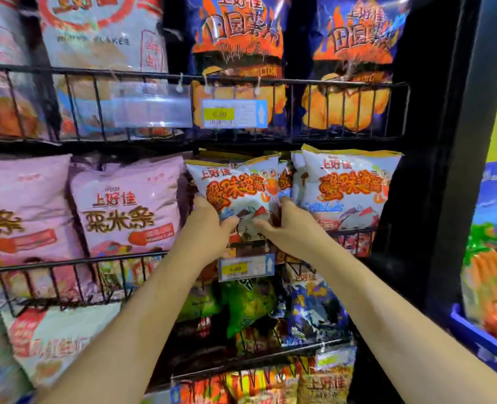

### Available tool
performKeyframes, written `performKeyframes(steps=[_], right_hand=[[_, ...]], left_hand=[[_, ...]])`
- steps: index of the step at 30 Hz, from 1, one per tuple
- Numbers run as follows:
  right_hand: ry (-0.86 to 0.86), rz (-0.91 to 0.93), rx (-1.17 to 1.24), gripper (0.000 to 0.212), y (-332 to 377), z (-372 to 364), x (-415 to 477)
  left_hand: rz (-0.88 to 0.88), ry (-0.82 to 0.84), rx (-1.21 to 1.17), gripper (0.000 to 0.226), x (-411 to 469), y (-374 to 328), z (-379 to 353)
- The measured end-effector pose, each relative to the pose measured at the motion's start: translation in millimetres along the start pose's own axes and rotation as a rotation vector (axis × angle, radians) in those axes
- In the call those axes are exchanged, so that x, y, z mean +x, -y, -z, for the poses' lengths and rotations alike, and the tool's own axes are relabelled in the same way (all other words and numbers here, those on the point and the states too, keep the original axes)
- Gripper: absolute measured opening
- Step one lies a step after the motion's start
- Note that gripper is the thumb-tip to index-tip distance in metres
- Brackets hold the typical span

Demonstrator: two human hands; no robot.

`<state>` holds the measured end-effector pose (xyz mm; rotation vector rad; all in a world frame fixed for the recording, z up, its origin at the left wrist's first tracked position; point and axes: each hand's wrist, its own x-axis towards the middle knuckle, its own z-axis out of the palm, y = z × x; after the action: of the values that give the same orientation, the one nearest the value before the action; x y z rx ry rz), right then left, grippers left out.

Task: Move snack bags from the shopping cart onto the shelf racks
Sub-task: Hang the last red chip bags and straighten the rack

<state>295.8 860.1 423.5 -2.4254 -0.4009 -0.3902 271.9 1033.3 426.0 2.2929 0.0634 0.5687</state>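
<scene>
**Clerk:** Item under handling?

**Inspector:** One white snack bag (241,191) with red lettering, upright and face out. It is held at the middle rack (95,259). Its lower edge is hidden behind the hands, roughly level with the front rail.

**Clerk:** Grip?

**Inspector:** The left hand (209,225) holds the lower left part and the right hand (288,228) the lower right. The fingers (231,221) of both are clamped on the bag, thumbs on the front face and the rest tucked behind. Neither hand is free.

**Clerk:** Surroundings?

**Inspector:** A matching bag (349,188) stands just beside it on the right, with more of that kind packed behind. Pink bags (124,205) stand to the left. A price tag (245,268) hangs on the rail directly below the hands.

**Clerk:** Stage?

**Inspector:** In my judgement the bag is being seated and is not yet released.

**Clerk:** Recommendations?

**Inspector:**
- Drop the bottom seam inside the rail, not on top of it.
- Keep the bag vertical and square with the matching bag so the label reads straight.
- Press it back lightly against the bags behind. The pouch looks air-filled and would likely crumple under a hard squeeze or spring forward.
- Ease one hand off at a time, and confirm the bag stands before the second lets go.
- Keep the wrists off the price tag, which could be knocked loose.
</scene>
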Motion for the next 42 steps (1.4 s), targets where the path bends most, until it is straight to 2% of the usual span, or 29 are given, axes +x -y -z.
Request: performKeyframes(steps=[3, 8, 10, 14, 19, 22, 26, 31, 35, 39, 42], right_hand=[[0.07, -0.026, 0.043, 0.045, -0.3, 0.4, 14.0], [-0.16, 0.082, 0.275, 0.058, -13.5, -13.8, 14.4], [-0.182, 0.096, 0.208, 0.061, -12.4, -18.3, 13.5], [-0.13, 0.059, -0.014, 0.06, -12.3, -17.0, 20.3], [-0.146, 0.071, -0.051, 0.076, -12.7, -18.4, 21.4], [-0.113, 0.085, -0.013, 0.069, -13.3, -16.1, 17.2], [-0.154, 0.135, -0.048, 0.055, -15.2, -8.0, 0.1], [-0.231, 0.189, -0.064, 0.06, -29.6, 9.6, -26.0], [-0.218, 0.233, -0.137, 0.063, -45.0, 14.1, -43.6], [-0.268, 0.383, -0.179, 0.041, -66.4, 1.9, -69.4], [-0.195, 0.388, -0.187, 0.036, -92.5, -14.4, -86.1]], left_hand=[[-0.005, -0.004, -0.017, 0.044, 6.1, 8.2, -1.4], [-0.035, -0.069, -0.055, 0.055, 14.2, 13.7, -1.8], [-0.019, -0.06, -0.072, 0.06, 16.3, 14.6, 1.7], [0.089, 0.033, 0.084, 0.052, 14.0, 9.3, 1.4], [0.126, 0.044, 0.184, 0.071, 13.0, 3.5, 0.2], [0.105, -0.01, 0.219, 0.069, 0.6, -0.9, 0.2], [0.052, -0.066, 0.282, 0.066, -23.7, -5.3, 6.6], [-0.064, -0.206, 0.475, 0.06, -62.1, -33.7, 11.7], [-0.151, -0.122, 0.502, 0.055, -70.2, -38.7, -1.2], [-0.228, 0.01, 0.495, 0.053, -81.6, -17.0, -19.3], [-0.262, 0.039, 0.501, 0.049, -97.9, 2.3, -31.5]])
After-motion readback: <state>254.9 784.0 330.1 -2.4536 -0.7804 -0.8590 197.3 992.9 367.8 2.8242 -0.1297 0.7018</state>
